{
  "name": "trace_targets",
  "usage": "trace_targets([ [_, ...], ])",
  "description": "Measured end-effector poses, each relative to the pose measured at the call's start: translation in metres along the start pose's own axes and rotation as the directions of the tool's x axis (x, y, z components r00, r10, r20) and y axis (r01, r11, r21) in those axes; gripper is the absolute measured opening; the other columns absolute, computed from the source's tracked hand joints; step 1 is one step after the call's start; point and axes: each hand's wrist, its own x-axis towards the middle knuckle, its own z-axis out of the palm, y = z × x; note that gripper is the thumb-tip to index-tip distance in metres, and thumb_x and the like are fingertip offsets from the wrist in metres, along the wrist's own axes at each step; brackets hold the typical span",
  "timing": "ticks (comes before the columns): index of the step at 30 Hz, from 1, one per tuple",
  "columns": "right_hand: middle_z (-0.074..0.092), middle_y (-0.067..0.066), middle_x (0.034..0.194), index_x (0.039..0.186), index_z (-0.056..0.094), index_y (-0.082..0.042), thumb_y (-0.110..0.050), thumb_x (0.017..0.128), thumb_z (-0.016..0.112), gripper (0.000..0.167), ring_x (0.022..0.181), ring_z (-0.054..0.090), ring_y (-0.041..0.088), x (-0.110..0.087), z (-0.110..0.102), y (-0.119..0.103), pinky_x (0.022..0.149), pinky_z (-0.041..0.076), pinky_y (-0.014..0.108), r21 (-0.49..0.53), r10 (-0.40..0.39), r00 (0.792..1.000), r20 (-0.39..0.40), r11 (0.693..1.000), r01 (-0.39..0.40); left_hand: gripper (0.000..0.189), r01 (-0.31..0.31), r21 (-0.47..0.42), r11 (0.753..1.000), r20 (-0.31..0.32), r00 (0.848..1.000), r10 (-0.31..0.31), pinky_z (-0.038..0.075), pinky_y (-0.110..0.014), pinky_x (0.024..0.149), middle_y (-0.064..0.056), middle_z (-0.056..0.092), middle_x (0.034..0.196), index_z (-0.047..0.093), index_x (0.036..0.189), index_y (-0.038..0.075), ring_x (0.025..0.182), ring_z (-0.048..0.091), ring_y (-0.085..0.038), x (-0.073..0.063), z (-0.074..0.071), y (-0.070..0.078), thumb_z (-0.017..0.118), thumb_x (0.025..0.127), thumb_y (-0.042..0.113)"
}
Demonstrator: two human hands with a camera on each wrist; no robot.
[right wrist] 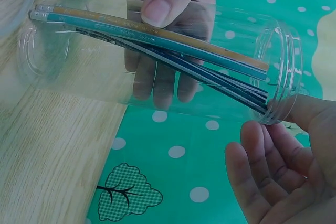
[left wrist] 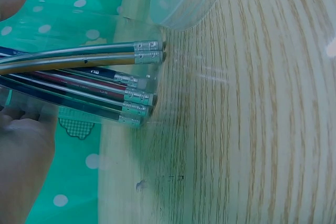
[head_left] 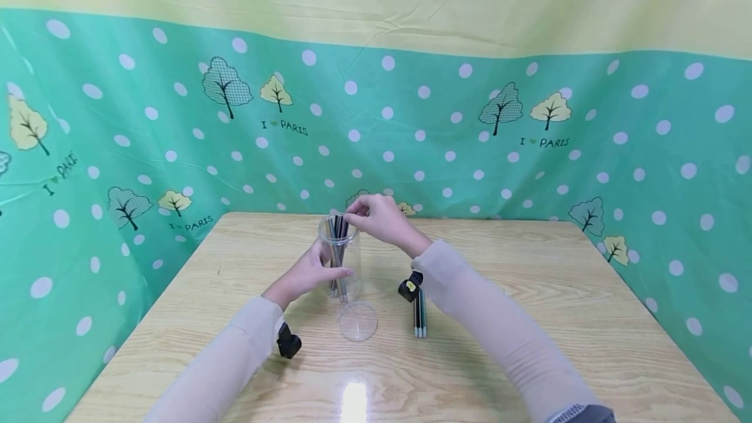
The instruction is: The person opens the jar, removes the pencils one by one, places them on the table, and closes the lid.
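A clear plastic jar [head_left: 354, 256] stands on the table, holding several pencils [right wrist: 157, 45] with their eraser ends down. My left hand [head_left: 308, 271] grips it round the side, thumb at the front and fingers behind. At the rim, my right hand [head_left: 383, 219] has its thumb and fingertips together by the top ends of the dark pencils, where it pinches a pencil; the rim partly blurs this contact. In the left wrist view, the silver ferrules [left wrist: 139, 96] gather near the bottom of the jar.
A clear round lid [head_left: 358, 322] lies flat in front of the jar. Several loose pencils [head_left: 420, 315] lie on the wooden table [head_left: 499, 371], partly under the right wrist. A green and yellow printed curtain [head_left: 411, 109] hangs behind the table and at both sides.
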Motion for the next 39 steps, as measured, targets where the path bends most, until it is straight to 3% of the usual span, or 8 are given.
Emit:
trace_targets([
  [15,0.071,-0.005,0.089,0.102,0.074,-0.012,-0.024,0.096,0.068,0.014,0.08,0.065,0.011,-0.004,-0.013,-0.002,0.071,0.056,0.026,-0.006,-0.052,0.997,-0.052,0.999,0.052,0.095,-0.021,-0.014,1.0,-0.001,1.0,0.021,0.019,-0.053,0.119,-0.012,0.04,0.155,0.022,0.156,0.019,0.147,0.028,-0.029,0.0,0.001,-0.002,0.083,0.084,0.019],
  [20,0.072,0.001,0.09,0.104,0.073,-0.012,-0.025,0.097,0.067,0.016,0.079,0.067,0.017,-0.007,-0.023,-0.007,0.069,0.056,0.029,0.028,-0.052,0.997,-0.06,0.998,0.054,0.092,-0.034,-0.016,0.999,-0.002,0.999,0.034,0.021,-0.053,0.118,-0.014,0.044,0.152,0.025,0.155,0.016,0.145,0.031,-0.03,0.001,0.001,-0.002,0.083,0.084,0.016],
  [27,0.074,0.008,0.093,0.105,0.072,-0.012,-0.026,0.098,0.067,0.016,0.078,0.068,0.019,-0.011,-0.038,-0.011,0.068,0.056,0.033,0.062,-0.084,0.993,-0.089,0.994,0.089,0.092,-0.005,-0.014,1.0,-0.009,1.0,0.005,0.021,-0.052,0.119,-0.012,0.043,0.153,0.026,0.155,0.017,0.146,0.03,-0.029,0.0,0.001,-0.002,0.084,0.083,0.02],
  [39,0.072,-0.002,0.084,0.105,0.071,-0.013,-0.025,0.099,0.067,0.015,0.07,0.067,0.014,-0.023,-0.057,-0.018,0.064,0.056,0.034,0.098,-0.129,0.978,-0.164,0.984,0.146,0.093,0.004,-0.019,1.0,-0.004,1.0,-0.004,0.018,-0.053,0.119,-0.016,0.04,0.155,0.025,0.156,0.015,0.146,0.029,-0.032,0.0,0.001,0.0,0.083,0.083,0.018],
])
